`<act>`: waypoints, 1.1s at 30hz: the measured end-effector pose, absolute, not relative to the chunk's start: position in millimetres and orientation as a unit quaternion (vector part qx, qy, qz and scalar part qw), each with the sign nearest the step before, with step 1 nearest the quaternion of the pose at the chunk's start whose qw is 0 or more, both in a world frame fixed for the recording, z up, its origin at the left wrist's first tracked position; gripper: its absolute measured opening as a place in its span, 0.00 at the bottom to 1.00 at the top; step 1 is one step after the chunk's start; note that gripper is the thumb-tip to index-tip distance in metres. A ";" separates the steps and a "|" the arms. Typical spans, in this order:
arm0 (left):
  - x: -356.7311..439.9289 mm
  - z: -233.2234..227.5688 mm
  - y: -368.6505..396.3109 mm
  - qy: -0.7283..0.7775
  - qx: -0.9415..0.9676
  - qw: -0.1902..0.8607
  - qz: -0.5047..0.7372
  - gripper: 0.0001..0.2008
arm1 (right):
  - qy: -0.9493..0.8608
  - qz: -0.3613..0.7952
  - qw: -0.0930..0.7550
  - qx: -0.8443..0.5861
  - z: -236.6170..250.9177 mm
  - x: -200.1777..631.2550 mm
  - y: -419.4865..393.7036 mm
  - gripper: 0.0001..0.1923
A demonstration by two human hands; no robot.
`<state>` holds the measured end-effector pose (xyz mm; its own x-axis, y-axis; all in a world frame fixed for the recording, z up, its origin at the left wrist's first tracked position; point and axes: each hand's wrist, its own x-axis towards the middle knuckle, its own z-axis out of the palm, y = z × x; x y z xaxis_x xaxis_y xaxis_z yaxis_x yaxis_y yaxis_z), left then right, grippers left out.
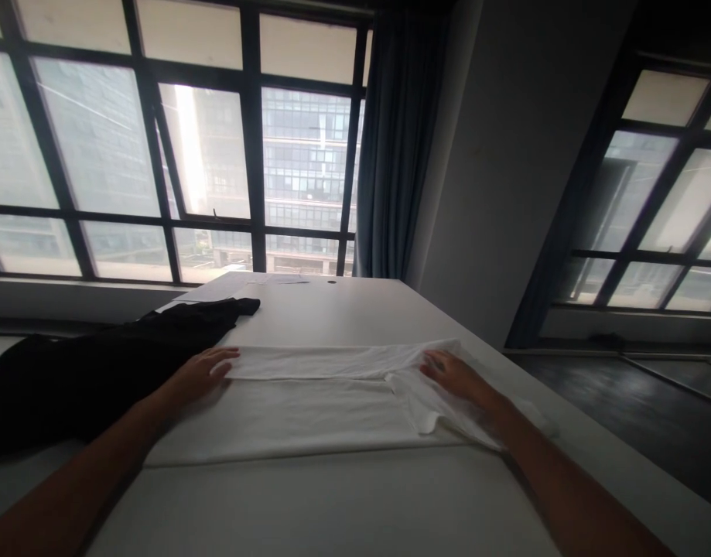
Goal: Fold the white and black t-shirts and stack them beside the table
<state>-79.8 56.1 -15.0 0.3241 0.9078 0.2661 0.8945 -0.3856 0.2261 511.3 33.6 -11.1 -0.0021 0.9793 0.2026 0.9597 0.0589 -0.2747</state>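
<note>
White garment (309, 418) lies spread across the lower middle of the frame, flat on the white table (343, 514), a folded band (314, 363) running along its far side and loose, rumpled cloth bunched toward the right; from my remote seat I see the left hand (207, 373) at the band's left end, fingers spread and not closed round anything that I can make out; the right hand (451, 377) rests on the rumpled part right of centre, its fingers bent against the cloth, and I cannot tell whether they pinch it or only press; I judge the fabric light, soft and limp, in no danger of breaking but quick to crease or drag out of line; I would take hold at the two ends of the band, thumb below and fingers above, keeping the layers together and an even, gentle tension between the hands; the bunched right side looks the less tidy hold, since one layer could slip from another there; black cloth (128, 360) lies heaped at the left of the frame, near the left forearm.
</note>
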 end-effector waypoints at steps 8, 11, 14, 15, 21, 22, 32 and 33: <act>-63.9 -31.0 45.2 0.605 0.794 0.052 0.026 0.36 | -0.684 0.021 0.048 -0.728 -42.1 517.5 36.3 0.34; -62.2 -26.9 44.2 0.611 0.790 0.043 0.019 0.35 | -0.666 -0.036 0.055 -0.743 -35.5 516.2 33.1 0.32; -59.7 -24.8 42.4 0.611 0.790 0.039 0.021 0.34 | -0.640 -0.076 0.076 -0.761 -26.3 501.6 30.3 0.32; -59.0 -24.4 41.6 0.612 0.790 0.042 0.021 0.33 | -0.629 -0.059 0.080 -0.771 -24.7 494.3 30.2 0.34; -54.7 -22.3 40.2 0.615 0.786 0.063 0.001 0.33 | -0.582 0.023 0.032 -0.812 -41.3 462.5 45.2 0.43; -53.3 -22.1 39.8 0.617 0.784 0.064 -0.004 0.34 | -0.585 0.019 0.026 -0.811 -44.9 463.1 51.0 0.43; -33.6 -14.7 12.9 0.634 0.770 0.070 -0.028 0.41 | -0.696 -0.003 0.006 -0.718 -42.3 479.1 157.4 0.36; -31.2 -10.5 9.2 0.638 0.766 0.069 -0.036 0.42 | -0.706 -0.021 0.002 -0.707 -38.1 473.0 167.0 0.35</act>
